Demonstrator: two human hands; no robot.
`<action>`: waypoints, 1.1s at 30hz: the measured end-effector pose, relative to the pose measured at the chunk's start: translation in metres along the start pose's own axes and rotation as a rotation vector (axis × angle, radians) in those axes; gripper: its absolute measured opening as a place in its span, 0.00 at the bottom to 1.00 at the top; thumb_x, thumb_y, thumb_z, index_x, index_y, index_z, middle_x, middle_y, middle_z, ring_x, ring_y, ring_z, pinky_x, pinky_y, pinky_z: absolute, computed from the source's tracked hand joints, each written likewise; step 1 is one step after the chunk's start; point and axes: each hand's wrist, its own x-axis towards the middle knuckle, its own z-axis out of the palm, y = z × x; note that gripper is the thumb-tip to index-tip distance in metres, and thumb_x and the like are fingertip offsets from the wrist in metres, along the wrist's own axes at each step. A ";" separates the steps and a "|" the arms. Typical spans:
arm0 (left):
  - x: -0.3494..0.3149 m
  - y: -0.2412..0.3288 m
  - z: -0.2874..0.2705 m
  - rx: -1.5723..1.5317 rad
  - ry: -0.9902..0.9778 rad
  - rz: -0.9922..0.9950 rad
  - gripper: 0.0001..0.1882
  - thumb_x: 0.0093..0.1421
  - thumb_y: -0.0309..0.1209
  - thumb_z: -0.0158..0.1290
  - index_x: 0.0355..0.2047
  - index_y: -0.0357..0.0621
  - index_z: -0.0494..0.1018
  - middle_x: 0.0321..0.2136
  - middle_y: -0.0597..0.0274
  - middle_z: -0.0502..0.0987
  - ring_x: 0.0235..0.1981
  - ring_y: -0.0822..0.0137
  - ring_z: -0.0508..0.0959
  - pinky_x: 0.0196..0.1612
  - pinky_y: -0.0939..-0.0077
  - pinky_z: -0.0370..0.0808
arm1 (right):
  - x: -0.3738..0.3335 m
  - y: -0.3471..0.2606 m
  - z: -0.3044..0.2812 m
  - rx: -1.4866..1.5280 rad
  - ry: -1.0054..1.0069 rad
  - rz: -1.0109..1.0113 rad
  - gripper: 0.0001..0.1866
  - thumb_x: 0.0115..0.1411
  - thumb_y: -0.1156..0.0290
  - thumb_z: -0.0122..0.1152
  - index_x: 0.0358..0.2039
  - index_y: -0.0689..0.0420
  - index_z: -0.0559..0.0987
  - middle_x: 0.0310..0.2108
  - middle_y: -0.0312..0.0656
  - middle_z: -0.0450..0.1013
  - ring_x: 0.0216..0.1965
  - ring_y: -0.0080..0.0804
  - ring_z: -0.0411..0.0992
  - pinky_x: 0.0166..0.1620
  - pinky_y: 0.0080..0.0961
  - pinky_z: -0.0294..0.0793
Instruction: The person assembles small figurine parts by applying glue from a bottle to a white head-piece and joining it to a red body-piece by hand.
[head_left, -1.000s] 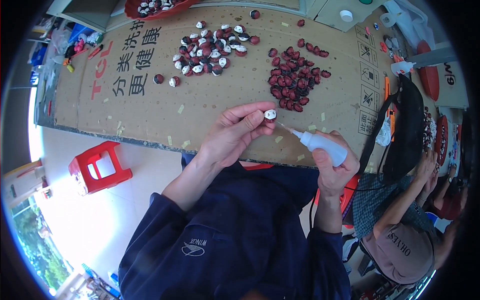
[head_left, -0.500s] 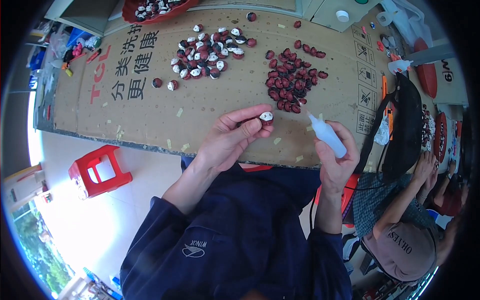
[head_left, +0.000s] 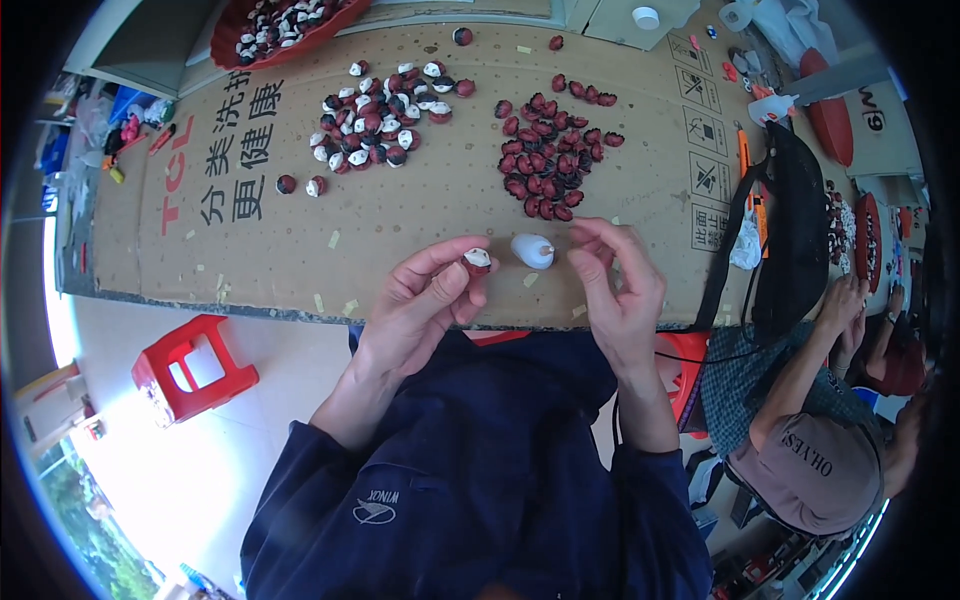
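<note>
My left hand (head_left: 415, 305) pinches a small rounded piece (head_left: 477, 259) with a white face and dark red sides between thumb and fingers, just over the table's near edge. A white squeeze bottle (head_left: 530, 250) with a narrow tip rests on the cardboard between my hands. To the right of it, my right hand (head_left: 622, 290) has its thumb and fingers apart and holds nothing. Beyond the bottle lies a heap of dark red, black-edged pieces (head_left: 545, 150). Farther left spreads a group of rounded red, white and black pieces (head_left: 375, 120).
Printed cardboard (head_left: 400, 220) covers the table. A red bowl (head_left: 325, 30) of similar pieces stands at the far left. On the right lie a black bag (head_left: 800, 240) and orange cutters (head_left: 744, 165). A red stool (head_left: 195, 370) stands left on the floor; a co-worker (head_left: 800, 460) sits at right.
My right hand has let go of the squeeze bottle, which now rests on the table. My left hand still holds the small piece. The whole view has shifted slightly.
</note>
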 end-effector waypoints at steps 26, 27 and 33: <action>0.000 -0.028 0.030 0.088 -0.110 -0.278 0.15 0.59 0.31 0.46 0.47 0.40 0.67 0.32 0.66 0.72 0.22 0.80 0.64 0.21 0.90 0.59 | -0.032 -0.006 -0.012 -0.016 0.015 -0.052 0.09 0.49 0.84 0.56 0.33 0.66 0.76 0.28 0.44 0.74 0.30 0.23 0.71 0.34 0.13 0.69; 0.001 -0.028 0.030 0.088 -0.108 -0.279 0.15 0.59 0.31 0.46 0.47 0.40 0.67 0.32 0.66 0.72 0.22 0.80 0.64 0.21 0.90 0.59 | -0.033 -0.005 -0.011 0.149 0.029 -0.002 0.09 0.49 0.84 0.57 0.33 0.66 0.76 0.29 0.44 0.74 0.31 0.24 0.71 0.34 0.14 0.69; 0.000 -0.030 0.033 0.167 -0.052 -0.192 0.16 0.59 0.31 0.46 0.47 0.40 0.68 0.28 0.68 0.72 0.21 0.82 0.63 0.21 0.90 0.59 | -0.029 -0.005 -0.017 0.165 -0.054 -0.133 0.12 0.43 0.83 0.61 0.32 0.64 0.77 0.29 0.42 0.74 0.29 0.27 0.72 0.32 0.17 0.70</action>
